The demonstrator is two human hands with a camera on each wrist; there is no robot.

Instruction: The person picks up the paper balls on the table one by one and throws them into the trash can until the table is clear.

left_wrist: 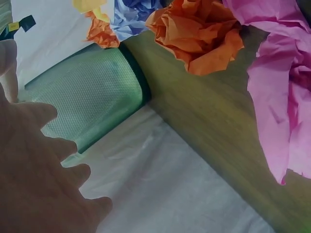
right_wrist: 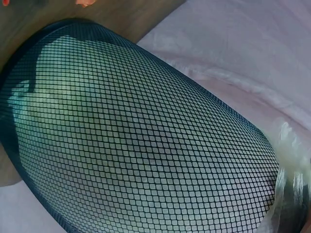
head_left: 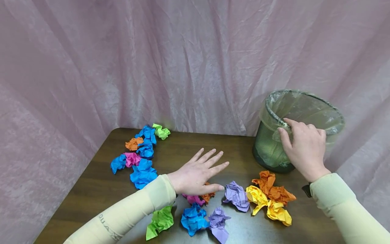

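Observation:
My right hand (head_left: 306, 147) grips the near rim of a dark mesh wastebasket (head_left: 269, 149) at the table's back right. A thin translucent bag (head_left: 304, 103) lines the basket and folds over its rim. Palm down, my left hand (head_left: 196, 173) is held with fingers spread and nothing in them, at the middle of the table. Under its thumb side show a crumpled pink paper (head_left: 194, 199) and an orange paper (head_left: 208, 196), partly hidden. In the left wrist view these pink (left_wrist: 274, 97) and orange (left_wrist: 199, 41) papers lie beyond the spread fingers.
Blue crumpled papers (head_left: 143, 173), with orange, pink and light green (head_left: 161, 131) ones, lie along the left. Nearer are a green (head_left: 159, 222), a blue (head_left: 194, 219) and purple papers (head_left: 237, 196). Yellow (head_left: 257, 198) and orange (head_left: 266, 183) ones lie before the basket. A pink curtain (head_left: 189, 67) hangs behind.

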